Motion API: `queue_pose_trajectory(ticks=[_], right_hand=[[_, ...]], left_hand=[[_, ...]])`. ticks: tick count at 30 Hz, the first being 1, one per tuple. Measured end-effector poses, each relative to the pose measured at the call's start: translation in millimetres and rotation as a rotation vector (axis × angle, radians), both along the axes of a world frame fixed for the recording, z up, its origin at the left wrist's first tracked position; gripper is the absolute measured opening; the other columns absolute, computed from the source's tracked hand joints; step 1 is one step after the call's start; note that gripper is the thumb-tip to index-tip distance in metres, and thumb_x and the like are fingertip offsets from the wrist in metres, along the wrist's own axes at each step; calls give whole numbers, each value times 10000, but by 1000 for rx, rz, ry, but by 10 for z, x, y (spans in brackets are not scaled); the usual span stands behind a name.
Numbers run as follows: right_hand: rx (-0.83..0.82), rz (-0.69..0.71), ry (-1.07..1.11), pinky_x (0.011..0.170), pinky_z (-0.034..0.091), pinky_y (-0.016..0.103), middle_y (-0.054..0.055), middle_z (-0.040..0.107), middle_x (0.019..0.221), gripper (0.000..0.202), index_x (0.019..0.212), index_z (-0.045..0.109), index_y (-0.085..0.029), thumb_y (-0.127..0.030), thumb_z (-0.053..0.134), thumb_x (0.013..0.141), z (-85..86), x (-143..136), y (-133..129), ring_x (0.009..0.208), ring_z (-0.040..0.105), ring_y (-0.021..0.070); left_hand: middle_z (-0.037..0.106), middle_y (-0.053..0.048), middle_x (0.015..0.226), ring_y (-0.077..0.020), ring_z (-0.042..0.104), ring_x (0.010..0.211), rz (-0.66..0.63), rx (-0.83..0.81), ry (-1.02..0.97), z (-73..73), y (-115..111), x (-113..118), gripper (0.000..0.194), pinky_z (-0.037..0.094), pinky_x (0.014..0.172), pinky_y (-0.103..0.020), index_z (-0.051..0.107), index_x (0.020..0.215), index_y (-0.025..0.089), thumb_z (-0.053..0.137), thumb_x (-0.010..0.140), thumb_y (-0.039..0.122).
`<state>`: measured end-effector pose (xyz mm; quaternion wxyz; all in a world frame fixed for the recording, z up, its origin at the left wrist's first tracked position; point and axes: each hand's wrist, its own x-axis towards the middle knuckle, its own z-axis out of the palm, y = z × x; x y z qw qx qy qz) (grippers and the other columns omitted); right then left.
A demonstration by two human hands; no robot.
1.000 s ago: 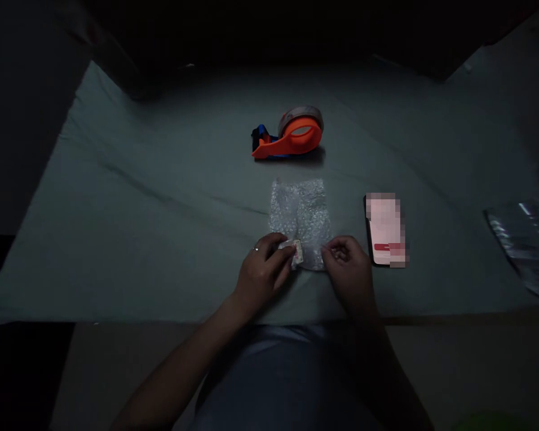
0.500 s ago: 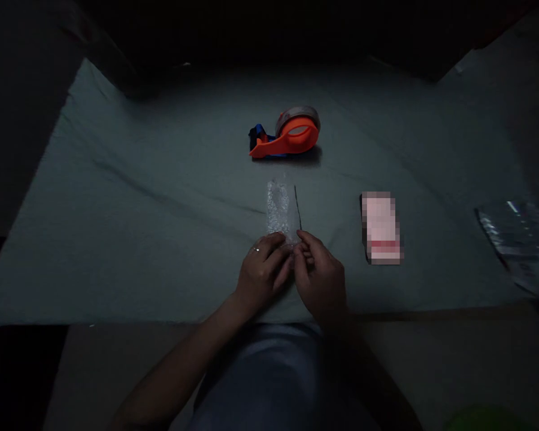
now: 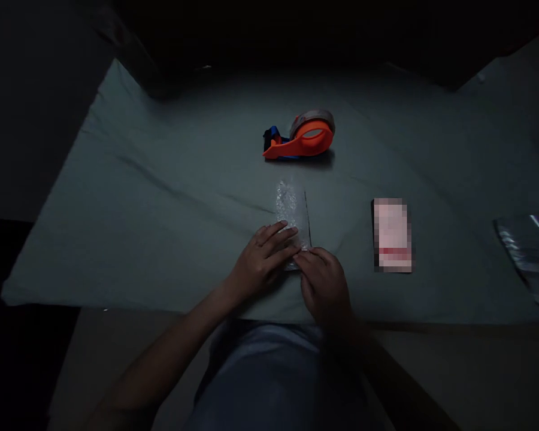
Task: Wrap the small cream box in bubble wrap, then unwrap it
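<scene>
A narrow, clear piece of bubble wrap [image 3: 290, 203] lies lengthwise on the cloth in front of me, a thin dark line running along its right side. My left hand [image 3: 267, 254] rests over its near part, fingers stretched out and pressing on it. Close beside it, my right hand [image 3: 324, 278] has its fingers bent together at the wrap's near right edge, the fingertips meeting those of the left. What lies under the fingers is hidden, and the dim light blurs detail.
Beyond the wrap stands an orange and blue tape dispenser [image 3: 312, 143] with a roll of tape. To the right lies a pinkish, pixelated rectangular thing [image 3: 391, 233]. A clear plastic bag [image 3: 527, 251] is at the far right of the green cloth [image 3: 161, 239]. Dark furniture borders the back.
The left fingers have spread out flatter over the wrap, and the right fingers have shifted toward its near edge. The whole view has swung slightly, moving everything rightward.
</scene>
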<state>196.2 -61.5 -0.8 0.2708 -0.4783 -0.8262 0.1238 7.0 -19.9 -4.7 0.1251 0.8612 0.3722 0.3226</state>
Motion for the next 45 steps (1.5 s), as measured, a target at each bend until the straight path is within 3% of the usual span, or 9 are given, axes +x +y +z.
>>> queue_pose_trajectory(ticks=[4,8,12,18,24,31,35,40,45], right_hand=[[35,87,35,965,490,452,81,674,1136,455,1260,537,-194,-35,463,840,-30,87,81,1173,530,248],[37,111,129,950,521,438,91,672,1116,462,1270,504,-191,-37,467,836,-49,115,120,1170,550,236],[88,157,157,909,543,436,103,684,1076,344,1122,568,-183,-31,489,824,-80,127,146,1129,574,235],[106,167,96,885,555,428,90,694,1084,266,1049,608,-192,-60,530,831,-78,146,174,1097,589,231],[94,197,152,989,502,525,106,669,1094,263,1025,600,-179,-47,525,810,-79,128,196,1276,481,290],[76,196,147,1005,497,510,124,660,1126,266,1023,616,-168,-53,502,812,-118,120,180,1310,461,282],[84,173,101,993,503,484,113,666,1123,288,1042,611,-175,-45,507,807,-119,107,159,1294,478,270],[103,170,86,961,515,462,110,673,1106,277,1026,611,-174,-45,520,798,-96,90,173,1254,507,262],[116,202,98,939,530,453,110,670,1075,257,1002,597,-169,-39,514,796,-62,79,221,1190,543,257]], left_hand=[[638,-97,1267,-245,422,1364,-111,39,70,-13,84,-81,338,342,1112,-448,542,1241,177,496,909,130],[649,-96,1251,-244,440,1352,-120,-17,51,-29,113,-105,331,350,1100,-460,550,1228,177,475,910,121],[636,-113,1251,-249,434,1348,-108,-54,-13,-44,88,-67,342,387,1072,-475,552,1225,183,479,899,110],[629,-101,1051,-220,564,1054,86,-29,-87,-10,39,-23,203,481,914,-418,642,1045,194,577,857,155],[640,-52,826,-168,570,821,251,-288,-126,138,120,49,156,471,796,-330,639,880,155,497,921,205],[638,-13,782,-142,596,755,364,-620,-215,249,285,308,157,469,712,-268,651,812,172,621,844,322],[651,-1,742,-128,596,696,472,-723,-307,256,325,420,104,464,661,-247,634,751,171,639,797,264],[623,18,682,-114,572,636,538,-783,-323,234,318,447,92,447,624,-235,593,713,174,595,787,229],[592,38,735,-89,551,645,524,-712,-392,156,318,429,122,451,640,-206,537,850,184,587,752,129]])
